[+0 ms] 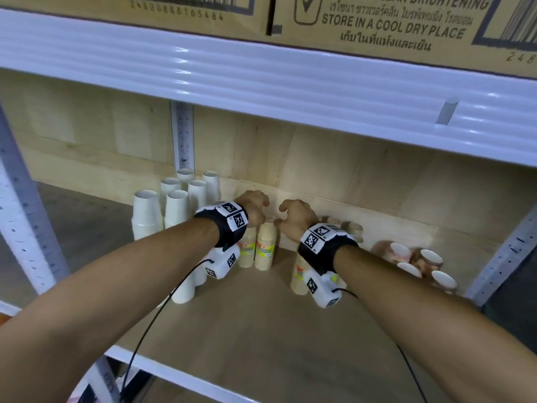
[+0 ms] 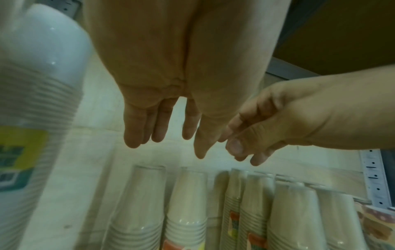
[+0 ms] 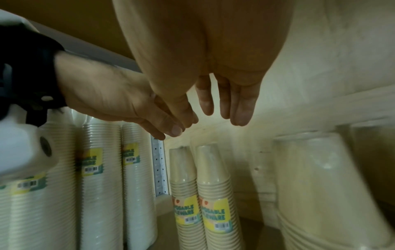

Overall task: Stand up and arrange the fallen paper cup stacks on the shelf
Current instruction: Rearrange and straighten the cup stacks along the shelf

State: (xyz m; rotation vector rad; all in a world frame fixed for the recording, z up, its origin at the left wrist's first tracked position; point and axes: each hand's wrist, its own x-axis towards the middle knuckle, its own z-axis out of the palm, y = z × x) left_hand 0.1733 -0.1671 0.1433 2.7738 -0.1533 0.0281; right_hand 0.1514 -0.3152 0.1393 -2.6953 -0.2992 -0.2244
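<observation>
Shelf point(image 1: 261, 330): a wooden board with a white front rail, under both hands; a plywood back wall stands just beyond the fingertips.
Upper shelf rail point(image 1: 261, 77): a white ribbed edge above the hands, carrying cardboard boxes point(image 1: 377, 21) with printed text.
White cup stacks point(image 1: 174, 205): a cluster standing upright to the left of the left fingers, wrapped, mouths down; one more stands nearer, below the left wrist camera.
Beige cup stacks point(image 1: 265, 245): two wrapped stacks with yellow labels, upright side by side, directly below and between the two hands; the right wrist view shows them close under the fingertips, apart from them.
Further beige stack point(image 1: 299, 274): upright under the right wrist, partly hidden by the wrist camera.
Patterned cup stacks point(image 1: 418, 263): to the right of the right fingers, tops showing; whether they stand or lean I cannot tell.
Left hand point(image 1: 254, 206): fingers loosely extended downward, holding nothing, hovering above the beige pair.
Right hand point(image 1: 295, 218): fingers relaxed and slightly curled, empty, near the left hand's fingertips.
In the way: the forearms and wrist cameras hide the lower parts of several stacks.
</observation>
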